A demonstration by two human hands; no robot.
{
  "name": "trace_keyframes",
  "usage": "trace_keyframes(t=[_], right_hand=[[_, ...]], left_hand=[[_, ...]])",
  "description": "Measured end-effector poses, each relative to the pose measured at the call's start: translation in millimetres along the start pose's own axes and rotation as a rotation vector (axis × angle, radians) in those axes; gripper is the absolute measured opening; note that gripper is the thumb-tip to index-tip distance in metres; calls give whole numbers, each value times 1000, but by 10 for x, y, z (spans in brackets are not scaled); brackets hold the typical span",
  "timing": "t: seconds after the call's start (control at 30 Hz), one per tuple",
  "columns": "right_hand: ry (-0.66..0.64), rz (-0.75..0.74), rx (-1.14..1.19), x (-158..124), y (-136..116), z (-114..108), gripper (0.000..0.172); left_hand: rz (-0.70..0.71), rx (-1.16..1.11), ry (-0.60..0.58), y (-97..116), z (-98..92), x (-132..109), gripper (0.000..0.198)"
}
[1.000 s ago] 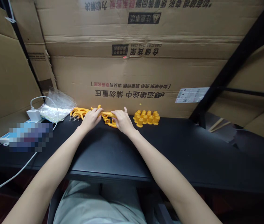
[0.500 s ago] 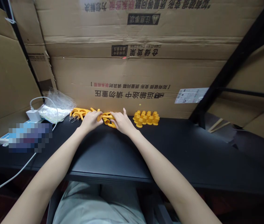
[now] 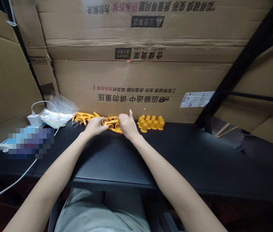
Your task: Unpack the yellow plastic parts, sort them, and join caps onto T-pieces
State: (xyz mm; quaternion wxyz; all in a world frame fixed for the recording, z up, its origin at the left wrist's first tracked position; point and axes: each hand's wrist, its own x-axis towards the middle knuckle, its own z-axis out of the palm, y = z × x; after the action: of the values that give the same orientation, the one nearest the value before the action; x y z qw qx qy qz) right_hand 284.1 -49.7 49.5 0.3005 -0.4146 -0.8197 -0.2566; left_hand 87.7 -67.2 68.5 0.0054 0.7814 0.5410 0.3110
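My left hand (image 3: pixel 95 126) is closed in a pinch around a small yellow plastic cup-like part (image 3: pixel 104 123), partly covered by the fingers. My right hand (image 3: pixel 128 125), thumb raised, grips one end of a slim yellow plastic piece (image 3: pixel 112 121) that reaches across to the left fingertips. Just under and between the hands lie more yellow parts, among them a round hollow one (image 3: pixel 117 126) and a curved one (image 3: pixel 116 131). Left of my left hand is a heap of branched yellow pieces (image 3: pixel 84 116), with small dark metal bits (image 3: pixel 76 123) in front.
Several yellow flanged caps (image 3: pixel 151 123) stand grouped on the black table (image 3: pixel 117 158), right of my right hand. A clear plastic bag (image 3: pixel 59 111), white charger (image 3: pixel 35 120), cable (image 3: pixel 22 176) and blurred-out item (image 3: pixel 30 143) are at left. Cardboard (image 3: pixel 136 74) walls the back.
My hands have shifted slightly, the right one turning with its thumb higher. The cup-like part in my left hand has tilted, and more of the round parts between the hands now shows.
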Motion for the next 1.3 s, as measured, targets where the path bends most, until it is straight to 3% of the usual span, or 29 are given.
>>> trace_keyframes(t=[0.13,0.27,0.47,0.63,0.77,0.9,1.1,1.3], right_hand=[[-45,-69,42,-37,60,9,20],[-67,-142,92,-57,62,11,26],[-16,-3,5,-37,98,-16,21],[33,123,-32,-80,246,-47,19],[15,121,-7,-114,282,-10,19],[15,91,-1,-124,270,27,19],[20,87,12,-125,270,36,19],[33,98,25,-130,268,46,20]], left_hand=[[8,24,-6,-14,-32,-5,36],[32,48,-2,-27,-49,-9,36],[52,169,37,-72,-83,2,33],[-118,350,126,-363,-157,54,27],[-301,376,223,-690,-217,66,34],[-314,307,276,-930,-218,39,38],[-236,261,131,-1101,-27,28,55],[-335,201,-7,-1205,154,95,54]])
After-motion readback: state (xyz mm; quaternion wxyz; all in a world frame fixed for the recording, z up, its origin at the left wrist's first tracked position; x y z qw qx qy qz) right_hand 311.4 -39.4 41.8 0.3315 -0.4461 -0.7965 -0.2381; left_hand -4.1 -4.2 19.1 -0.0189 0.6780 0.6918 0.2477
